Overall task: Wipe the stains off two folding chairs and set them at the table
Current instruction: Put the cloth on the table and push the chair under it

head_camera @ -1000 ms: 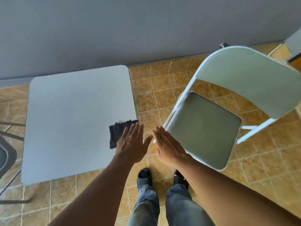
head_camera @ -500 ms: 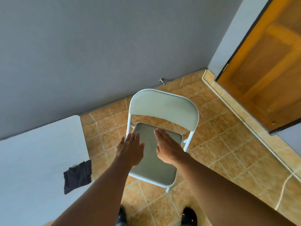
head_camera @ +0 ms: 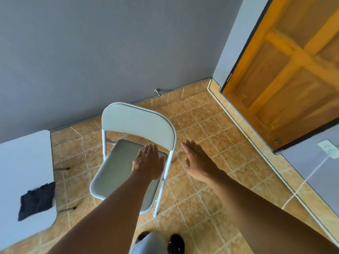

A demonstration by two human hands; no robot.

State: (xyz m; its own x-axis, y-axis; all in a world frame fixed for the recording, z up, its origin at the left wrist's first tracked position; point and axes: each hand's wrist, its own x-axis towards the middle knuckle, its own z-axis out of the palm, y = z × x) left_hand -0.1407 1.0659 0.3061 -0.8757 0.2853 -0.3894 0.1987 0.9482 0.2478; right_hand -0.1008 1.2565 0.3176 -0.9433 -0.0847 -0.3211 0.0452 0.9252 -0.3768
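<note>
Left hand (head_camera: 148, 163) flat, fingers straight and together, palm down over the far right part of the seat, holding nothing; contact with the seat impossible to judge. Right hand (head_camera: 197, 160) likewise flat and empty, fingers extended, out over bare tile at 3 o'clock from the chair.

Behind everything, from 9 to 1 o'clock, a grey wall (head_camera: 110, 52) meeting the floor along a dark skirting line. At 1 to 3 o'clock a wooden door (head_camera: 286, 70) in a dark frame, with a tiled kerb running diagonally along its foot. Tiled floor (head_camera: 211, 129) open between chair and door, and open again at 5 o'clock beside the right forearm.

At 9 o'clock the white bench (head_camera: 22, 162), its long edge facing the chair, rounded corner at 7 o'clock, a strip of tile between bench edge and seat edge. Bench legs just visible under that edge.

Centre, unfolded and upright, the white folding chair (head_camera: 135, 123): backrest toward the wall at 12 o'clock, grey seat toward the wearer, right front leg on the tile near the shoes.

Near the bench's corner, a dark cloth (head_camera: 36, 200) reaching the edge, slightly overhanging.

At 6 o'clock, two dark shoes (head_camera: 175, 242).

Low on the wall at 12 o'clock, a small metal doorstop (head_camera: 157, 91).
</note>
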